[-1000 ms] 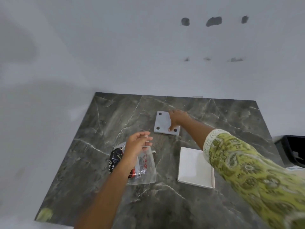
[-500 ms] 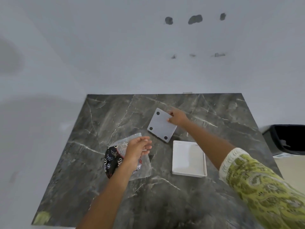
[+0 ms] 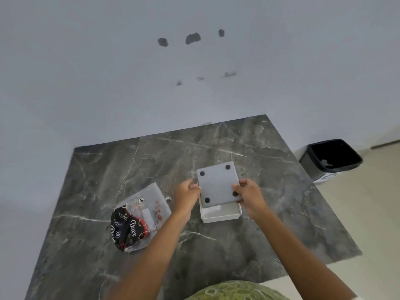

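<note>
A grey square piece (image 3: 218, 184) with four black round pads, one near each corner, is held in the air just above a shallow white box tray (image 3: 223, 215) on the dark marble table (image 3: 216, 252). My left hand (image 3: 187, 197) pinches its left edge. My right hand (image 3: 249, 197) grips its right edge, thumb over one black pad. The grey piece hides most of the tray's inside.
A clear plastic bag (image 3: 140, 215) with a black "Dove" wrapper and a small white item lies on the table left of my left hand. A black waste bin (image 3: 331, 158) stands on the floor past the table's right edge. A white wall rises behind.
My right hand lifted the grey piece from the table's middle and brought it over the white tray. My left hand left the plastic bag and took the piece's left edge.
</note>
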